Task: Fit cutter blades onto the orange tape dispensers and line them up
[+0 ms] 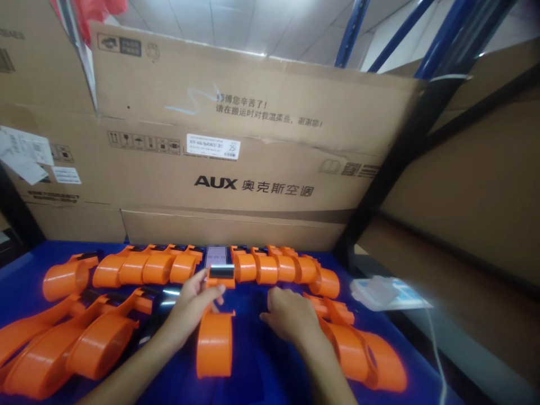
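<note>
An orange tape dispenser (214, 343) lies lengthwise on the blue table (253, 371), its black-rollered head (221, 274) pointing away from me. My left hand (192, 306) pinches that head between thumb and fingers. My right hand (291, 315) rests knuckles-up on the blue surface just right of the dispenser, fingers curled, touching nothing I can make out. Next to its outer side lie more orange dispensers (358, 354).
A row of several orange dispensers (211, 267) lines the far table edge, and more (63, 343) are piled at left. Large cardboard boxes (236, 163) wall off the back. A white packet (386, 292) and a white cable (436, 360) lie at right.
</note>
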A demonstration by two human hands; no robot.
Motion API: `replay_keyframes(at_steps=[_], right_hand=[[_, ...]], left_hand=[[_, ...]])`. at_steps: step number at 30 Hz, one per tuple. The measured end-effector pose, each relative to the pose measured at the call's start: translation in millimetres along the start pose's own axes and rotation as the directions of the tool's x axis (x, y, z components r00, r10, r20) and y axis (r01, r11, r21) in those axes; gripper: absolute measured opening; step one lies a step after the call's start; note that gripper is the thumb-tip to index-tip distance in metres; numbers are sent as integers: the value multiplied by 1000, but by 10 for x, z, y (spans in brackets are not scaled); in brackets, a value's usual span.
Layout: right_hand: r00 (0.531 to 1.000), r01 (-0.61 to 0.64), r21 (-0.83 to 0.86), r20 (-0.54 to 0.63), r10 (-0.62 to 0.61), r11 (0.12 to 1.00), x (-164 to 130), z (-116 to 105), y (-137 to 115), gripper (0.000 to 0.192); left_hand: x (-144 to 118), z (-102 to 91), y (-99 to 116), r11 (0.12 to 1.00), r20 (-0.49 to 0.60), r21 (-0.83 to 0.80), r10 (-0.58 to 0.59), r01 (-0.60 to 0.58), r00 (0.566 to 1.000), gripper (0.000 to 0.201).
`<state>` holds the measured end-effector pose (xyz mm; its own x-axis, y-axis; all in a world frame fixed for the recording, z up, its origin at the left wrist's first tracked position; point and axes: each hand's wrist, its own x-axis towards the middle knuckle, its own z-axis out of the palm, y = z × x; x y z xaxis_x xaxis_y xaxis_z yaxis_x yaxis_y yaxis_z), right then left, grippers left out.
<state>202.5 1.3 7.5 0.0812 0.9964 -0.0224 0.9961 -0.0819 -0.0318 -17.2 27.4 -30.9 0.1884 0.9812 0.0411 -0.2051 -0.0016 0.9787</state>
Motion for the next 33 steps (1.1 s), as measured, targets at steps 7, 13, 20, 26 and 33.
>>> replay_keyframes(at_steps=[7,13,20,26,33], right_hand=[[1000,14,9,-24,-14,1000,32,46,-90,33],[997,66,29,-30,-65,997,20,59,-159,18],[992,126,94,-23,-124,988,-51,46,-250,14],[980,187,242,-116,-163,952,-39,18,-241,11],[840,465,602,-533,-107,649,18,36,-329,25]], left_hand=[[12,-16,-16,1000,11,6,21,-21,1000,30],[19,-18,-43,995,30,100,8,-11,1000,36],[39,-26,-49,996,30,78,29,-31,999,33],[65,-34,-98,999,-2,41,-2,2,1000,41],[89,-49,-107,999,-4,44,22,-22,1000,42]])
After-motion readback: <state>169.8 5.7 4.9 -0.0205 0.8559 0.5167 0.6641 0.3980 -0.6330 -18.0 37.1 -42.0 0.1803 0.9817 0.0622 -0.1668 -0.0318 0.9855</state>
